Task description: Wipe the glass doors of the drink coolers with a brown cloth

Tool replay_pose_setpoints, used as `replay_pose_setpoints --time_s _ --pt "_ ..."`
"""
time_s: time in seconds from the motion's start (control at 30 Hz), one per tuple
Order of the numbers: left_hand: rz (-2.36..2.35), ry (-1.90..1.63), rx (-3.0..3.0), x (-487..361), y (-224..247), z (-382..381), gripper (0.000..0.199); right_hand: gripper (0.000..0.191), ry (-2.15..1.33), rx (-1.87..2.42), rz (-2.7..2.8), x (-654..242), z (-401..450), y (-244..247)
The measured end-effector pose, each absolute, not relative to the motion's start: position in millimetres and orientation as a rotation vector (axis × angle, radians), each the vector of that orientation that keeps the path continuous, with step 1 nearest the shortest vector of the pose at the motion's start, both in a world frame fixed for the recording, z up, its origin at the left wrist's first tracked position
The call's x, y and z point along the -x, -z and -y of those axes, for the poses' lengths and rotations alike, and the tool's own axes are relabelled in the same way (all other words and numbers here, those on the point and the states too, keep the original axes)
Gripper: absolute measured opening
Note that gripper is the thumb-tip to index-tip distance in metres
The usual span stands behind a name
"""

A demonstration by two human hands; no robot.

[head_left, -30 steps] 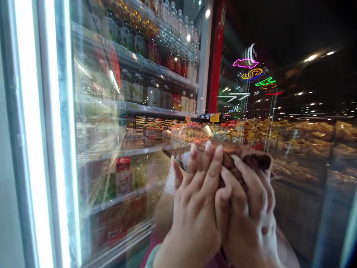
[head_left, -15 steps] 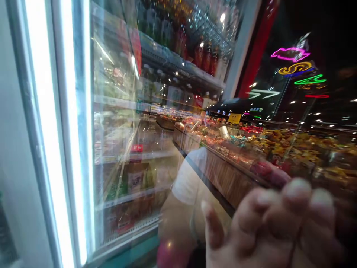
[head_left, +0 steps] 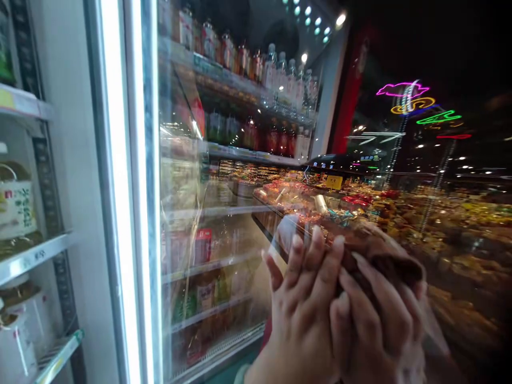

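1. Left hand [head_left: 298,314]: one, back towards the viewer, fingers upright and fanned apart. Nothing seen clasped between them.
2. Right hand [head_left: 372,325]: one, close beside the left hand, fingers bent and leaning over. Grip: cannot be told; the shape is doubled and soft, and may be partly or wholly a mirror image in the glass.
3. Brown item [head_left: 370,242]: one, soft-looking, dark fold at its right end. Location: directly above and behind the fingertips, right of the middle of the view. Held, merely near, or mirrored: cannot be told.
4. Glass panel [head_left: 224,213]: one, large, behind the hands, full of reflections. Contact with the left hand's fingers: likely by their flat spread, not certain.
5. Light strip [head_left: 120,160]: tall, bright, left of the glass panel.
6. Shelves [head_left: 38,256]: far left, carrying a labelled bottle [head_left: 16,208], well apart from both hands.
7. Neon lines [head_left: 404,89]: pink, yellow, green and red, upper right.
8. Step in hand, as judged: hands raised together at the glass panel, around the brown item; handling or plain touching, undecided.
9. Next move, as judged: calls for settled fingers, even palm pressure if the glass panel bears them, and a surer hold if the brown item is real and loose.
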State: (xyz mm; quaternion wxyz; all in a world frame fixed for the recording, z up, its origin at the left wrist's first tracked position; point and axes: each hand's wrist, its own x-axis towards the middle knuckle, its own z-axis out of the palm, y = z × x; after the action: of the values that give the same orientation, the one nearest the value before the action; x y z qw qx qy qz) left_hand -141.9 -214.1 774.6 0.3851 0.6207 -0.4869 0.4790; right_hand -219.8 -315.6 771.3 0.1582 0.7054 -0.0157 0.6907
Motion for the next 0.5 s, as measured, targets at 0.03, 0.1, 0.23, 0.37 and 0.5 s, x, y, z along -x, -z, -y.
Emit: replay_pose_setpoints --time_s 0.03,0.1,0.23,0.37,0.5 --pt "1.25 -1.19 -1.596 143.4 -792.7 213.2 0.058 0.058 -1.922 -1.995 0.081 224.6 316.3 -789.7" --pt "1.24 -1.173 -1.584 153.5 -820.4 218.3 0.059 0.054 -1.845 -1.969 0.153 236.9 321.5 -813.3" --pt "1.344 -1.16 -1.57 175.6 -817.2 234.7 0.06 0.054 -1.884 -2.0 0.226 256.7 333.4 -793.4" --pt "1.345 -1.166 -1.551 164.6 -807.6 236.9 0.057 0.048 -1.896 -1.987 0.21 248.6 336.0 -781.4" --pt "1.288 -1.161 -1.563 152.9 -873.3 239.7 0.057 0.046 -1.793 -2.037 0.084 242.7 339.8 -860.8"
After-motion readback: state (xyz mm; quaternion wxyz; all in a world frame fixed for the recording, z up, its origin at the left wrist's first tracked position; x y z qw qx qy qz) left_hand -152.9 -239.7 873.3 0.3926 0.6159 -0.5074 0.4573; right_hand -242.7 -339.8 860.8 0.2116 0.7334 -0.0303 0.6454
